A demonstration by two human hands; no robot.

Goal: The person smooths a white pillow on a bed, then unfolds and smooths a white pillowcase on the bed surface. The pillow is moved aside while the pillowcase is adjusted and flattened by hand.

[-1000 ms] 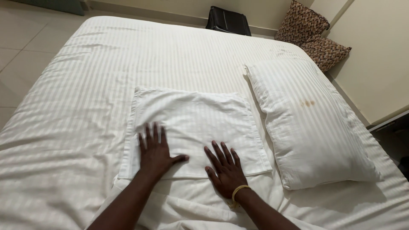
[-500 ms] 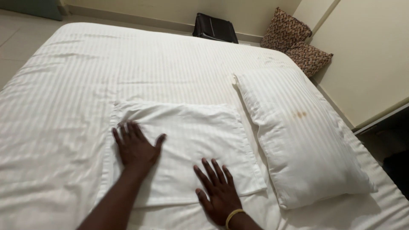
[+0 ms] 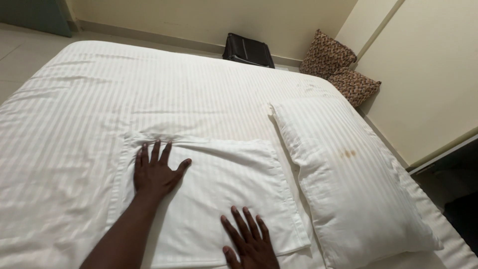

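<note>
A flat white striped pillowcase (image 3: 219, 194) lies on a white striped bed sheet (image 3: 149, 94). My left hand (image 3: 157, 169) presses palm-down on the pillowcase's far left part, fingers spread, near its top edge. My right hand (image 3: 249, 241) rests flat on the near right part of the same pillowcase, fingers apart, partly cut off by the bottom of the view. Neither hand grips anything.
A stuffed white pillow (image 3: 348, 179) with a small brown stain lies to the right of the pillowcase. Two brown patterned cushions (image 3: 338, 67) sit against the wall at the far right. A black bag (image 3: 248, 50) stands on the floor beyond the bed.
My left hand has slid further away across the pillowcase toward its top left edge. My right hand has stayed low near the front edge. The view has shifted slightly.
</note>
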